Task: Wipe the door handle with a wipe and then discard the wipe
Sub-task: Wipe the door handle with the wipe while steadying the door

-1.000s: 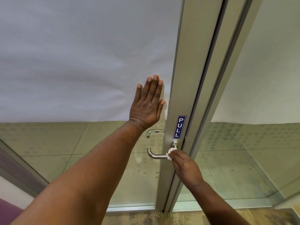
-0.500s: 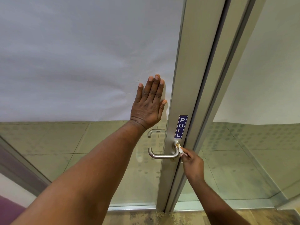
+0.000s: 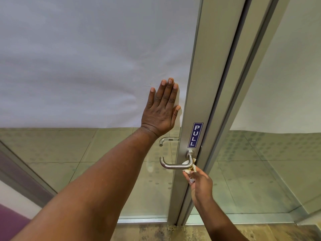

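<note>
A brushed-metal lever door handle (image 3: pixel 171 165) sticks out to the left from the door's aluminium stile (image 3: pixel 199 84), just below a blue PULL sticker (image 3: pixel 195 135). My right hand (image 3: pixel 201 186) pinches a crumpled white wipe (image 3: pixel 190 168) against the underside of the handle's bend, close to the stile. My left hand (image 3: pixel 162 110) lies flat with fingers spread on the glass door's white frosted panel (image 3: pixel 86 58), above and left of the handle, holding nothing.
A second handle (image 3: pixel 166 140) shows through the glass on the far side of the door. A fixed glass panel (image 3: pixel 278 153) stands to the right of the frame. Tiled floor shows through the lower glass, and a purple and white wall edge (image 3: pixel 10 206) is at the lower left.
My right hand has slid the wipe from the lever's grip to its bend near the stile, then slightly under it. My left hand stays flat on the glass.
</note>
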### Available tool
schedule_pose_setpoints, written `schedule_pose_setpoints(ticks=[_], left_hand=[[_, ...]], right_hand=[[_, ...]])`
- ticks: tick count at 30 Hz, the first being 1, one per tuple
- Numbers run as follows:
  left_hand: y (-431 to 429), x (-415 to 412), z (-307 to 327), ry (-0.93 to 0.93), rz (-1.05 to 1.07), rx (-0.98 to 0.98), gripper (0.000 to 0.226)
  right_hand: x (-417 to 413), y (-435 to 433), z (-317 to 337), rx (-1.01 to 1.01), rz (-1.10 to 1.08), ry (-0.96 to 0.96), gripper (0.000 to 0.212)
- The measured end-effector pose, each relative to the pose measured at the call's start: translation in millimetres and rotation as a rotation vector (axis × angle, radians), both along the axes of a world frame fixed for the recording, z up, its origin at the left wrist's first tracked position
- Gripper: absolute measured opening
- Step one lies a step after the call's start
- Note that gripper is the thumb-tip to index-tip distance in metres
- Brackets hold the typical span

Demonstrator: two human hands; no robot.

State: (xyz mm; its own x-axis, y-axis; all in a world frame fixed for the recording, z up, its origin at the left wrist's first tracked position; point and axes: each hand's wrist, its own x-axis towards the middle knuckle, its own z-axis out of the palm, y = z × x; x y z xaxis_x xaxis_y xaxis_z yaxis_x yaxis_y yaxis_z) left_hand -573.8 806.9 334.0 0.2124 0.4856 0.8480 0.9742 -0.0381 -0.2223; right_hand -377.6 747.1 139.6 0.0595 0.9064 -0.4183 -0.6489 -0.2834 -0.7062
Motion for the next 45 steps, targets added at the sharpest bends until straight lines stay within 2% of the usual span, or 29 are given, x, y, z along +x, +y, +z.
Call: schedule_pose_setpoints(ticks=[15,27,39,45], left_hand=[[-1,1,0,-0.023,-0.020,-0.018,0.067],[0,1,-1,-0.024,-0.033,-0.034,0.069],[-1,-2,-2,0.006,-0.026,-0.048,0.069],[-11,-1,1,-0.032,-0.031,-0.123,0.070]], right_hand=[[-49,-35,8,-0.054,0.094,0.199,0.028],[-85,-38,16,-0.026,0.146,0.240,0.031],[-98,-43,12,-0.082,0.257,0.297,0.045],[-85,-64,24,-0.049,0.351,0.294,0.053]])
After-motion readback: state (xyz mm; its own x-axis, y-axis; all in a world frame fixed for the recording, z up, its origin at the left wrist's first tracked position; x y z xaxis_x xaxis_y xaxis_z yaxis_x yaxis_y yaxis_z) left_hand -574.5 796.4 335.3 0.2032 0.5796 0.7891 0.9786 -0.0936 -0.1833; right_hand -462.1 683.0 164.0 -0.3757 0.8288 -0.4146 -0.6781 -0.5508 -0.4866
